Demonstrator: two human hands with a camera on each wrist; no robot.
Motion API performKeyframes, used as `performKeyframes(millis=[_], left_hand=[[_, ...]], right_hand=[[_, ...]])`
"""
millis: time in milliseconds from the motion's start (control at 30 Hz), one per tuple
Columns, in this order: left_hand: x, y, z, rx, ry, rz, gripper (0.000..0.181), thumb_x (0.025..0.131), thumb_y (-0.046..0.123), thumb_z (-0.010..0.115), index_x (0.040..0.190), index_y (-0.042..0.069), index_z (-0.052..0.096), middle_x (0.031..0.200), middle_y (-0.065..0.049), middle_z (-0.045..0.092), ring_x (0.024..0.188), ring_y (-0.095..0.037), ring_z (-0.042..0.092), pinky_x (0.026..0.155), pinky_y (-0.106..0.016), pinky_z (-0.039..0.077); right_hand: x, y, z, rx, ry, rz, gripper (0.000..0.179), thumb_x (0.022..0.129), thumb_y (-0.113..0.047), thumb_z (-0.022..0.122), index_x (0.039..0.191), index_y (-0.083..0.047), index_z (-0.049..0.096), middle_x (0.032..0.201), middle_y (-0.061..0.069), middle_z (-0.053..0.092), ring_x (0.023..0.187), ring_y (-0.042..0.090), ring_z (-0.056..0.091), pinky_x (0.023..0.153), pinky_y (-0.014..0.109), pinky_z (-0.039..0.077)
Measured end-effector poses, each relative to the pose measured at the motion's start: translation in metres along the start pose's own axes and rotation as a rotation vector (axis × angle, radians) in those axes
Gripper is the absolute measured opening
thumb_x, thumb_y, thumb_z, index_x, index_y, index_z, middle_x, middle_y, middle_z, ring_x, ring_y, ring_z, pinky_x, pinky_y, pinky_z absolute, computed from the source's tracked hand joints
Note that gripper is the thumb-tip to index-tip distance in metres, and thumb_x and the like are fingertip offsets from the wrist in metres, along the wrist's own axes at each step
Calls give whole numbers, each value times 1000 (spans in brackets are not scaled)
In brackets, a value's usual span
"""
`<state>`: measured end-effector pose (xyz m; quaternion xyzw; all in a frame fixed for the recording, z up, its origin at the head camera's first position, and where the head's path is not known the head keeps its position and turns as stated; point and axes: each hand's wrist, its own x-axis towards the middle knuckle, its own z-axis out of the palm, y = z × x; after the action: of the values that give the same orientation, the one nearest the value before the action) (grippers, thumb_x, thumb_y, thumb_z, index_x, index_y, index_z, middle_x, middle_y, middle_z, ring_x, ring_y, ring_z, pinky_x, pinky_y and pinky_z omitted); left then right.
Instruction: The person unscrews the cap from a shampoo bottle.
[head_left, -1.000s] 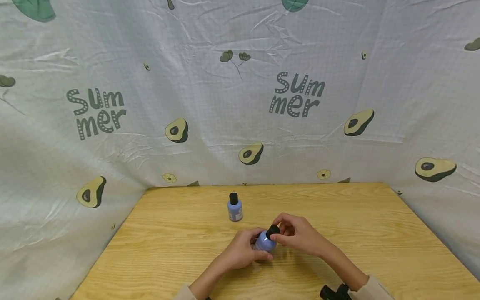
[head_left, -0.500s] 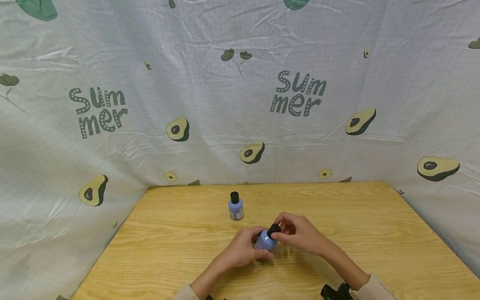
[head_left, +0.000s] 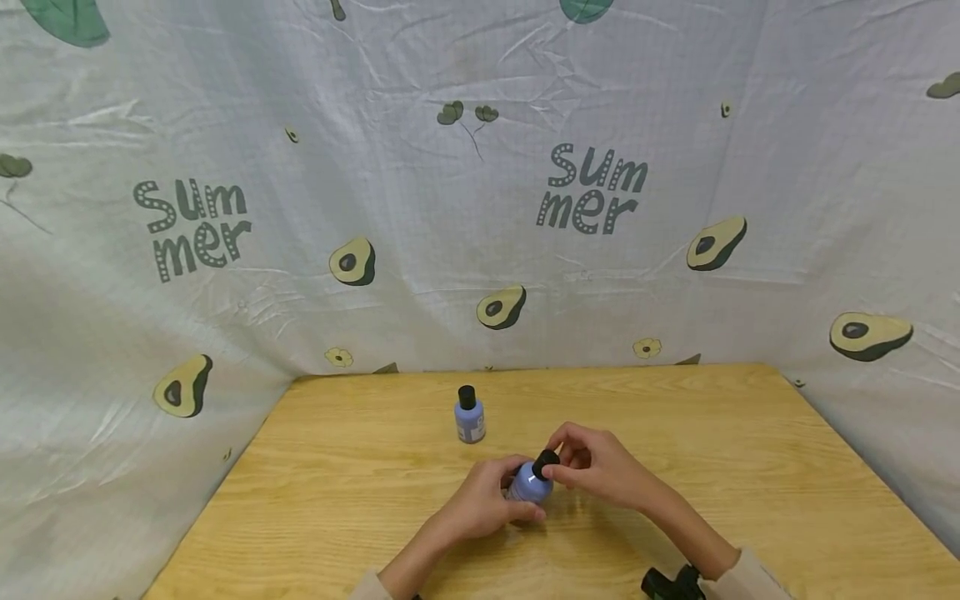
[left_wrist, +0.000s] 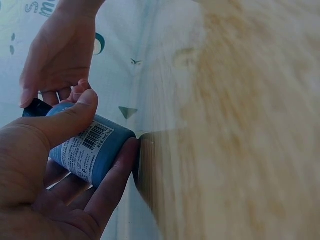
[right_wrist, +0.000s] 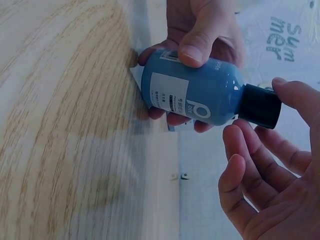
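Note:
My left hand (head_left: 483, 497) grips the body of a small blue-violet bottle (head_left: 531, 485), which leans to the right close over the table. Its black cap (head_left: 546, 463) points up toward my right hand (head_left: 600, 469), whose thumb and fingers pinch it. The right wrist view shows the bottle's white front label (right_wrist: 167, 93) and the thumb at the cap (right_wrist: 260, 106). A barcode label (left_wrist: 90, 147) on the back faces the left wrist camera, with the left thumb laid across the bottle's shoulder.
A second blue-violet bottle (head_left: 470, 419) with a black cap stands upright farther back on the wooden table (head_left: 360, 467). Behind and beside the table hangs a pale cloth (head_left: 420, 200) printed with avocados. A black wrist device (head_left: 672, 585) sits by the right sleeve.
The head view has shifted slightly. Both hands keep their places on the bottle and its cap, and the standing bottle has not moved.

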<state>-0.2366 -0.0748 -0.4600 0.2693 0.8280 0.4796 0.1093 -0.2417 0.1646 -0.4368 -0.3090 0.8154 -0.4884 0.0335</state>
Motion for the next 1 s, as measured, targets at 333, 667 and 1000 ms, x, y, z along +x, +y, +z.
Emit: performKeyframes(millis=[333,667,1000], left_hand=[[1,0,0,5,-8,-3,53,85,23,88,133,14,68,123,-3,73,109,-14,71,90,-27,56],[0,-1,-1,-3,-6,-12,51,85,23,88,132,17,68,121,0,73,108,-12,71,88,-27,56],[1,0,0,6,-2,-20,51,84,23,88,131,16,69,121,0,73,106,-11,70,87,-26,56]], right_hand=[[-1,-1,0,6,-22,5,20,100,-23,71,112,-9,64,83,5,67,66,32,66,60,27,55],[-1,-1,-1,2,-48,-31,28,100,-20,71,123,-6,63,82,5,66,64,22,64,63,26,55],[1,1,1,1,-19,8,20,99,-24,72,107,-9,63,84,5,67,67,30,67,60,27,55]])
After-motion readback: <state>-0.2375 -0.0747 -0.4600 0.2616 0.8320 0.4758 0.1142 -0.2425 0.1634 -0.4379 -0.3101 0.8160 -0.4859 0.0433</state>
